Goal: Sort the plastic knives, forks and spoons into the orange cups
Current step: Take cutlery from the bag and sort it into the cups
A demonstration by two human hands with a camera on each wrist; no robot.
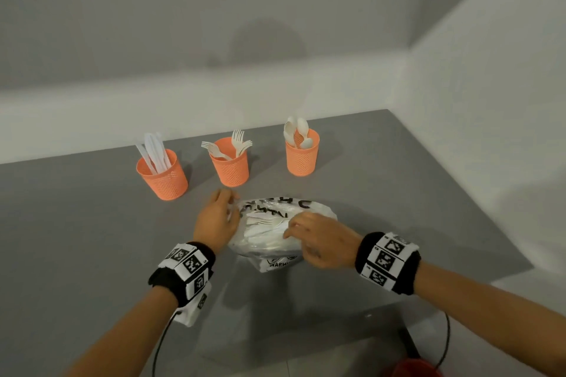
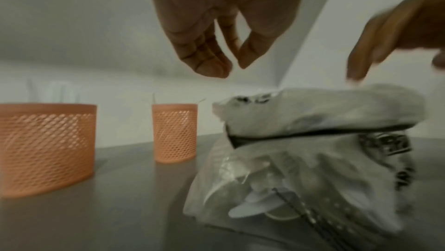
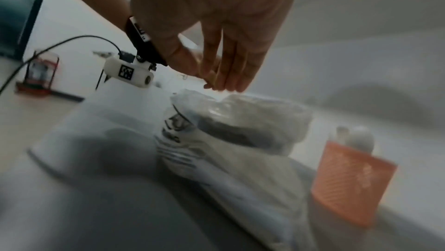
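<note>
Three orange mesh cups stand in a row at the back: knives in the left cup [image 1: 162, 176] [image 2: 45, 148], forks in the middle cup [image 1: 231, 167] [image 2: 174, 133], spoons in the right cup [image 1: 301, 156] [image 3: 349, 184]. In front of them lies a crumpled clear plastic bag [image 1: 275, 234] [image 2: 313, 114] [image 3: 240, 127] with white cutlery [image 1: 266, 222] showing inside. My left hand [image 1: 223, 205] [image 2: 233, 68] hovers at the bag's left end, fingers loosely curled, holding nothing. My right hand [image 1: 294, 226] [image 3: 216, 83] reaches over the bag's top, its straight fingertips [image 2: 356, 76] touching the plastic.
The grey table [image 1: 92, 239] meets white walls at the back and on the right. Its near edge runs below my forearms. A red object [image 1: 416, 369] sits off the table at the lower right, and cables hang from both wristbands.
</note>
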